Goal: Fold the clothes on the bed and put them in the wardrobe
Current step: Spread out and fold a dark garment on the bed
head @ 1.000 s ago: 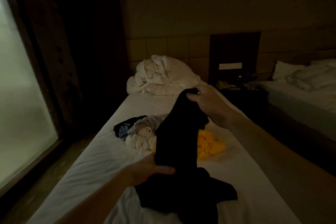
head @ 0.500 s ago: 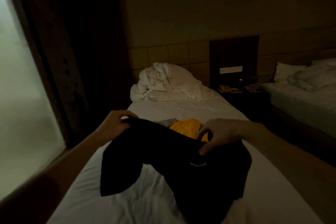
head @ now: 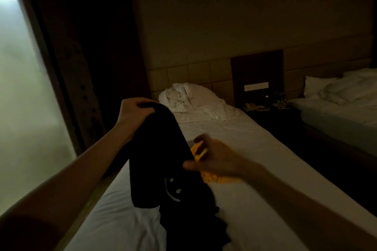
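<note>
Black shirt (head: 161,161) hangs from the gripping left hand (head: 133,111), hiding part of the yellow garment (head: 212,177). The right hand (head: 212,157) is blurred, its grasp unclear. A crumpled duvet (head: 193,99) lies at the bed's (head: 255,149) head.

A crumpled white duvet (head: 191,99) lies heaped against the tiled headboard (head: 189,74). Beside it stands a dark nightstand (head: 271,112) carrying small items — too dim to identify — under a dark wall panel (head: 257,73). A second bed (head: 336,112) sits at right, a frosted window (head: 24,96) at left.

Soft cloth over a dim bed
Matt black cloth garment (head: 155,161); creased white cotton bed sheet (head: 234,138); crumpled yellow fabric garment (head: 214,178)
</note>
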Motion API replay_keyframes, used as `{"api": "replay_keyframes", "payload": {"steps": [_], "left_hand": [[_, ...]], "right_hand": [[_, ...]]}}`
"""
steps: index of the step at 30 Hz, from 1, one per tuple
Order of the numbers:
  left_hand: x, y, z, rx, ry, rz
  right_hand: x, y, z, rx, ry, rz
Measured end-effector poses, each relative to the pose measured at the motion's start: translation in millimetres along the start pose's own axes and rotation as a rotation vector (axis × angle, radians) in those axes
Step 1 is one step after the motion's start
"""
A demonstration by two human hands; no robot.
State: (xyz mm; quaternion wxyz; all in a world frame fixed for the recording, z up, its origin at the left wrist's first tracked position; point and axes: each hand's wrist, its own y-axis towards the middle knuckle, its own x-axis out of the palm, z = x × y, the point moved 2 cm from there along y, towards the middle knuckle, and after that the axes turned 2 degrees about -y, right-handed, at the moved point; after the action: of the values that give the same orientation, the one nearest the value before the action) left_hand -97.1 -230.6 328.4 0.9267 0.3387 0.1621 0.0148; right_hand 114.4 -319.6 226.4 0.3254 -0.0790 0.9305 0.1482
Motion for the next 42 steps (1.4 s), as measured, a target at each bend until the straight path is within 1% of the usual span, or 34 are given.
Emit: {"api": "replay_keyframes", "payload": {"steps": [2,3,5,6,8,9,11,12,13,14,16,17,19,21,23,25,26,28,30,32,35,37,38,40,42], "left_hand": [[6,-4,18,0.033,-0.003,0.026],[7,-5,24,0.047,-0.002,0.032],[7,-8,33,0.072,0.015,0.041],[4,-11,36,0.087,0.031,0.046],[-7,-15,37,0.109,0.092,0.044],[-16,-17,36,0.125,0.142,0.018],[-39,-20,31,0.151,0.250,-0.094],[-51,-22,28,0.158,0.295,-0.152],[-63,-25,26,0.158,0.329,-0.192],[-73,-27,24,0.160,0.354,-0.207],[-90,-31,26,0.180,0.382,-0.193],[-95,-34,32,0.201,0.387,-0.171],[-102,-38,52,0.250,0.340,-0.103],[-106,-38,79,0.296,0.267,-0.024],[-109,-33,109,0.389,0.285,0.071],[-111,-28,134,0.499,0.371,0.183],[-111,-25,144,0.524,0.429,0.236],[-113,-18,155,0.555,0.530,0.330],[-112,-10,162,0.608,0.628,0.378],[-110,1,159,0.642,0.740,0.389],[-100,19,140,0.727,0.846,0.358],[-88,38,114,0.696,0.921,0.338],[-79,50,96,0.653,0.977,0.301],[-51,70,48,0.539,1.126,0.146],[-16,84,-13,0.485,1.219,-0.021]], "right_hand": [[38,-4,9,-0.066,-0.076,0.064],[51,-6,10,-0.097,-0.068,0.115],[65,-5,15,-0.098,-0.006,0.225],[64,-6,15,-0.086,-0.036,0.272],[48,-13,11,0.011,-0.148,0.384],[33,-16,10,0.059,-0.134,0.454],[-7,-22,2,0.081,0.050,0.538],[-29,-28,-5,0.092,0.159,0.547],[-53,-34,-17,0.105,0.246,0.520],[-73,-38,-27,0.112,0.297,0.451],[-107,-51,-51,0.049,0.231,0.291],[-120,-59,-64,-0.016,0.169,0.241],[-142,-73,-85,-0.171,0.087,0.220],[-162,-83,-102,-0.281,0.035,0.247],[-178,-92,-119,-0.360,-0.077,0.342],[-192,-99,-136,-0.466,-0.205,0.546],[-197,-102,-144,-0.502,-0.239,0.654],[-204,-106,-155,-0.524,-0.271,0.823],[-212,-107,-160,-0.514,-0.289,0.953],[-217,-103,-158,-0.490,-0.280,1.019],[-223,-79,-145,-0.446,-0.289,1.020],[-224,-50,-126,-0.410,-0.340,0.997],[-222,-31,-112,-0.381,-0.372,0.960],[-214,13,-71,-0.288,-0.433,0.827],[-195,58,-17,-0.141,-0.436,0.621]]}}
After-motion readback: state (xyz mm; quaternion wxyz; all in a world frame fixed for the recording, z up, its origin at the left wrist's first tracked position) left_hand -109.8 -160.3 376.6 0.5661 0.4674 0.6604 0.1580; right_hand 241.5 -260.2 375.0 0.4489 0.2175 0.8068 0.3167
